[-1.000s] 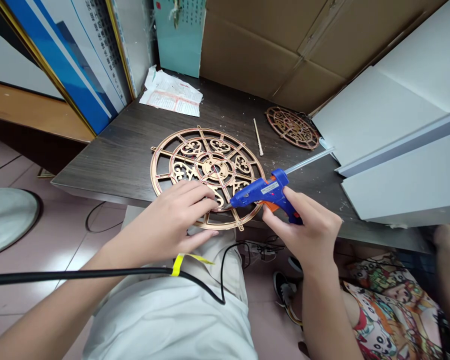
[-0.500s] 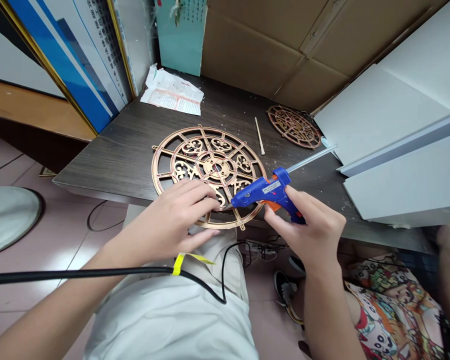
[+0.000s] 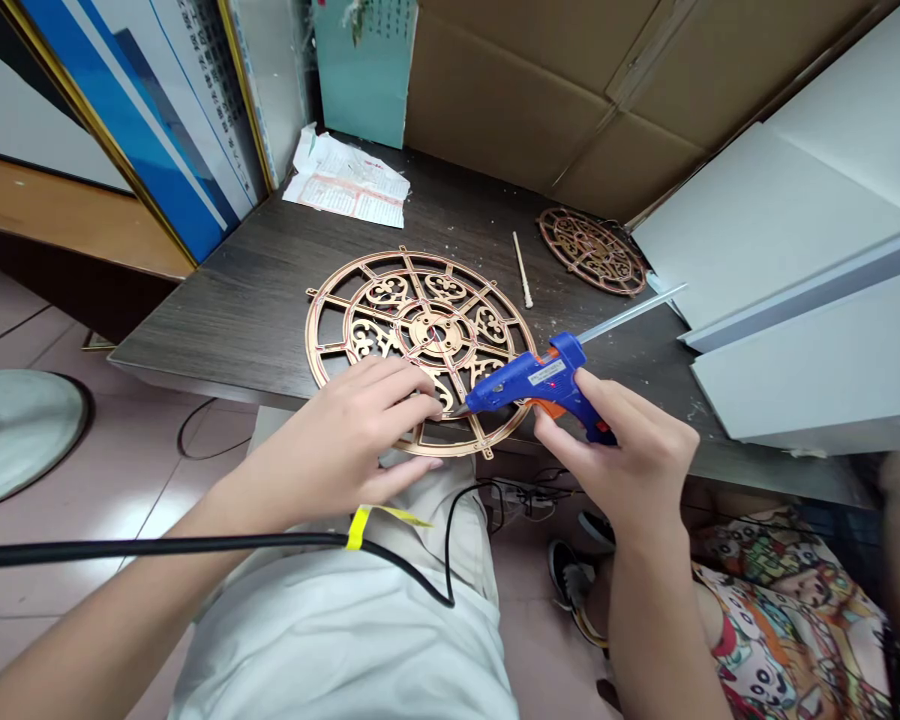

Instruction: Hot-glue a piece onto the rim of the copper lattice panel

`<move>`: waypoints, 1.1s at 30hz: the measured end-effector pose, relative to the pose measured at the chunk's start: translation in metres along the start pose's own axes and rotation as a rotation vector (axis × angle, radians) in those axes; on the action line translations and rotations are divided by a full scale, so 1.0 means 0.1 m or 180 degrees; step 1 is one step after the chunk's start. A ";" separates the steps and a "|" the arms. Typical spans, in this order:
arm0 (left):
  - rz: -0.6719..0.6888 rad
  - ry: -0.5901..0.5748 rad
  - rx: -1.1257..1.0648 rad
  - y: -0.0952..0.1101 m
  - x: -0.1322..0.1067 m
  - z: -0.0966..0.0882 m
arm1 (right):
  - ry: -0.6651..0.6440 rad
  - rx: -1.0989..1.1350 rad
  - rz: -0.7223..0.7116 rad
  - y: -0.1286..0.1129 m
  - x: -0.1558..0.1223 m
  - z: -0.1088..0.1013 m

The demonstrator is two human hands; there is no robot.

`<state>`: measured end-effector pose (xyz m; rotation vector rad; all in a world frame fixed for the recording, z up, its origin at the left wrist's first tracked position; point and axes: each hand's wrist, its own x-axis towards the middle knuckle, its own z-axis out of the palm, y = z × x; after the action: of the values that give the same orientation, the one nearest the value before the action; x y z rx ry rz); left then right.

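A round golden-brown openwork panel [image 3: 439, 330] with spokes and scroll cut-outs lies at the front edge of the desk, partly over it. Thin red lines run along its rings. My left hand [image 3: 371, 425] grips its near-left part, fingertips on the inner ring and thumb lower by the rim. My right hand [image 3: 630, 450] is wrapped around a blue hot glue gun [image 3: 529, 380] with an orange trigger. The nozzle tip points left, close to my left fingertips at the inner ring. A clear glue stick [image 3: 630, 313] sticks out of the gun's back.
On the dark desk [image 3: 225, 300] lie a torn paper [image 3: 349, 185], a thin pale stick [image 3: 523, 270] and a second openwork disc [image 3: 592, 250]. Cardboard [image 3: 502, 100] and white boxes [image 3: 810, 250] stand behind and right. A black cable [image 3: 157, 547] crosses my lap. Another person sits at right.
Both hands, the panel and the glue gun keep nearly the same places. The view has shifted very slightly, and the gun sits a touch further right in it.
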<state>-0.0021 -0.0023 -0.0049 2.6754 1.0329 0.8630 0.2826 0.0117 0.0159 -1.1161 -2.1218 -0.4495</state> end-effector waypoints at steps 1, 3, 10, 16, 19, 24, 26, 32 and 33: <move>0.0000 0.0004 0.0003 0.00 0.00 0.00 | -0.0009 0.0000 0.0014 0.00 0.00 0.00; 0.0011 0.0017 0.0004 0.01 0.01 0.00 | -0.0003 0.0014 0.0026 -0.01 0.00 0.00; 0.0011 0.0028 -0.0007 0.01 0.01 -0.01 | -0.0017 0.0022 0.0005 0.00 -0.01 0.00; 0.0038 0.0038 -0.0017 0.01 0.02 -0.01 | 0.0035 0.0007 0.0032 -0.01 -0.02 0.00; 0.0040 0.0034 0.0006 0.01 0.02 -0.01 | 0.0137 -0.0017 -0.0075 -0.01 -0.04 0.01; 0.0012 0.0023 0.0021 0.01 0.02 -0.02 | 0.0243 -0.0088 -0.0200 0.01 -0.05 0.02; 0.0007 0.0026 0.0007 0.01 0.02 -0.02 | 0.0268 -0.0094 -0.0188 0.02 -0.05 0.02; 0.0020 0.0021 -0.0018 0.01 0.03 -0.02 | 0.0299 -0.0073 -0.0229 0.01 -0.05 0.03; 0.0022 0.0026 -0.0018 0.01 0.03 -0.01 | 0.0326 -0.0092 -0.0253 0.01 -0.05 0.04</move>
<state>-0.0007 -0.0010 -0.0020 2.6744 1.0220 0.8777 0.2842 0.0114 0.0093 -1.0059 -2.0810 -0.5641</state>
